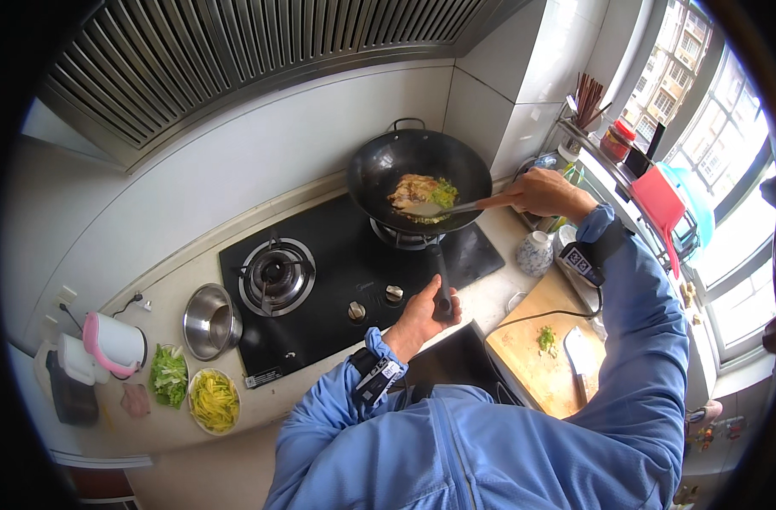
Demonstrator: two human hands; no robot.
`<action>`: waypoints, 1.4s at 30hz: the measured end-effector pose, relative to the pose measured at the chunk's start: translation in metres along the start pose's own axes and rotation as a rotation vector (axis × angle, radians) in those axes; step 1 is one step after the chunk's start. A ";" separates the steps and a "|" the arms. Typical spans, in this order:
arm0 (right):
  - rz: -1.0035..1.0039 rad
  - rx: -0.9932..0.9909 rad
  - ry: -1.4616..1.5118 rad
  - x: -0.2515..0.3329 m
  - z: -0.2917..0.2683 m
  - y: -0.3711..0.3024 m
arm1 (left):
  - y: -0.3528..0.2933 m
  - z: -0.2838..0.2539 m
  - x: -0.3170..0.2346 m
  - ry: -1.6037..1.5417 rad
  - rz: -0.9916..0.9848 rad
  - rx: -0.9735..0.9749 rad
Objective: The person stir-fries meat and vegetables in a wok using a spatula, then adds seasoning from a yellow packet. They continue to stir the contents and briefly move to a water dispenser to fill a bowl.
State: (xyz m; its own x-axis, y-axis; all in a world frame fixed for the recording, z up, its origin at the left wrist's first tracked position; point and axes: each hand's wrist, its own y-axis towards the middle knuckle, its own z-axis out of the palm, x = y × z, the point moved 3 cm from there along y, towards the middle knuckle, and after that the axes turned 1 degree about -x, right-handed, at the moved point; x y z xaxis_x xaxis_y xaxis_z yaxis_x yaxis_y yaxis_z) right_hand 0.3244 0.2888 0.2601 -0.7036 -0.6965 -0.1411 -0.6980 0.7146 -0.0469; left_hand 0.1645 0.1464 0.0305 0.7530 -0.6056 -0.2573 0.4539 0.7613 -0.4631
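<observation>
A black wok (375, 161) stands on the right burner of the gas stove. My left hand (420, 320) is closed around its long dark handle (440, 276). Browned meat-like pieces and chopped greens (426, 194) lie together in the wok's bottom. With my right hand (548, 194) I grip the wooden handle of a spatula (469, 206), over the wok's right rim. Its metal blade rests against the food, and part of the blade is hidden there.
The left burner (276, 276) holds no pot. Left of the stove are a steel bowl (211, 321), a plate of yellow strips (214, 400) and leafy greens (169, 375). A cutting board (524, 365) with a knife (580, 357) lies right. A range hood (235, 51) hangs above.
</observation>
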 end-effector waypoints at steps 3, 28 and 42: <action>-0.090 -0.010 0.109 0.019 0.008 0.007 | 0.000 0.001 0.000 -0.007 -0.002 0.012; 0.060 0.075 -0.194 0.037 0.046 0.008 | -0.003 0.002 -0.003 -0.023 -0.010 -0.014; 0.172 -0.028 -0.008 0.036 0.107 0.028 | -0.001 0.002 0.000 0.027 0.004 0.019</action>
State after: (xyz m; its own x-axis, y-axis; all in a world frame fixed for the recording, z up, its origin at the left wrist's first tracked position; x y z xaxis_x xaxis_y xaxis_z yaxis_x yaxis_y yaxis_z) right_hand 0.2940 0.2909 0.1484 -0.8118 -0.5637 -0.1522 -0.5710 0.8209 0.0057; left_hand 0.1652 0.1464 0.0325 0.7420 -0.6080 -0.2823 0.4599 0.7681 -0.4455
